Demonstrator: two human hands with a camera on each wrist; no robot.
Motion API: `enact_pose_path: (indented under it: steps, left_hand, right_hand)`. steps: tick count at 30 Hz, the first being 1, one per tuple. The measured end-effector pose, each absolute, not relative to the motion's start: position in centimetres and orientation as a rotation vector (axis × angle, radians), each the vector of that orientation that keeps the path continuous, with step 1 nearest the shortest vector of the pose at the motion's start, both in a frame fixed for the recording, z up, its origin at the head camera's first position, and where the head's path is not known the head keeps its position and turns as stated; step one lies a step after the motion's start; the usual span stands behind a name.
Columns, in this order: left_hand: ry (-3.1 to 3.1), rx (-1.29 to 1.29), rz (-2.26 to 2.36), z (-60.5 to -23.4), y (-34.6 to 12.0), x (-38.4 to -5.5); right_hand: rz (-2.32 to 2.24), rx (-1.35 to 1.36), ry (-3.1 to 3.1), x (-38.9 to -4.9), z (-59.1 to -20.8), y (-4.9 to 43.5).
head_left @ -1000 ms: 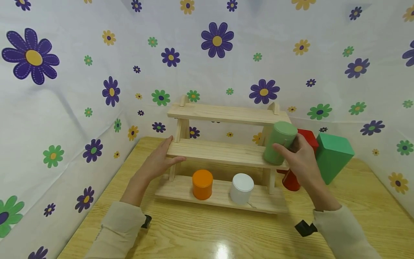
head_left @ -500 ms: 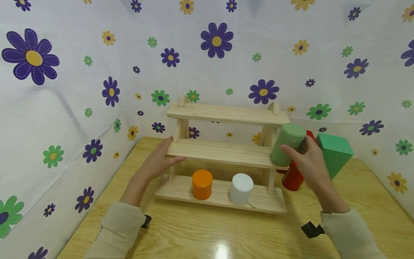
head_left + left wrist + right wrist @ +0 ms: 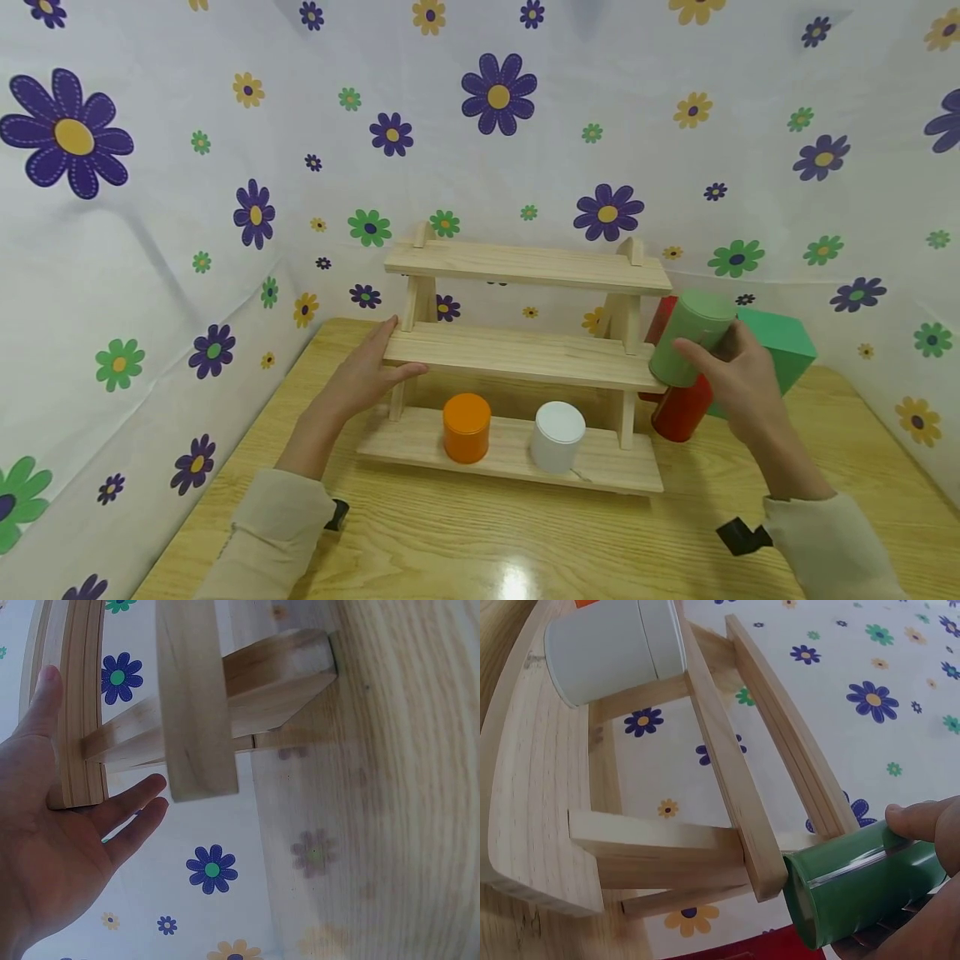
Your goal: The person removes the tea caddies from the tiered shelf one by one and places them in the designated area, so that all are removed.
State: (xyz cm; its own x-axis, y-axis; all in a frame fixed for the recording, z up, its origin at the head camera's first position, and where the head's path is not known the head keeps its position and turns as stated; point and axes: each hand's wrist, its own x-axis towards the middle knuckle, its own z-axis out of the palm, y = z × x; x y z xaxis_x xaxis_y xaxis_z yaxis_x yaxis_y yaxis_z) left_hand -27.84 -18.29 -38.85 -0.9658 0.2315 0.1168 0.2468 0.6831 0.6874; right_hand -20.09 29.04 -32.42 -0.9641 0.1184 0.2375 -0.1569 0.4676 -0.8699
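Observation:
A three-tier wooden display shelf (image 3: 517, 354) stands on the table. My left hand (image 3: 362, 379) holds the left end of its middle board; in the left wrist view the thumb lies on one side of the board (image 3: 79, 712) and the fingers reach past the other. A light green cylindrical canister (image 3: 692, 337) is in my right hand (image 3: 742, 379), thumb on the near side and fingers behind. It is slightly tilted, just off the right end of the middle board. In the right wrist view the canister's base (image 3: 802, 907) is right at the board's end (image 3: 765, 877).
An orange canister (image 3: 467, 427) and a white canister (image 3: 557, 436) stand on the bottom board. To the shelf's right are a red cylinder (image 3: 682, 410) and a green box (image 3: 780, 337), partly hidden by my right hand. A flower-print cloth (image 3: 300, 67) hangs behind the table (image 3: 420, 533).
My right hand has carried the green canister rightward, from over the right part of the middle board to beyond its end. The left hand keeps its place on the shelf.

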Motion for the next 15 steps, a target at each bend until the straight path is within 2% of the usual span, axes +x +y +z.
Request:
enact_pose_path:
  steps: [15]
  left_hand:
    - [-2.849, -0.420, -1.189, -38.9, -18.3, -27.9]
  right_hand:
    - [1.537, -0.061, -2.429, -19.9, -32.7, 31.4]
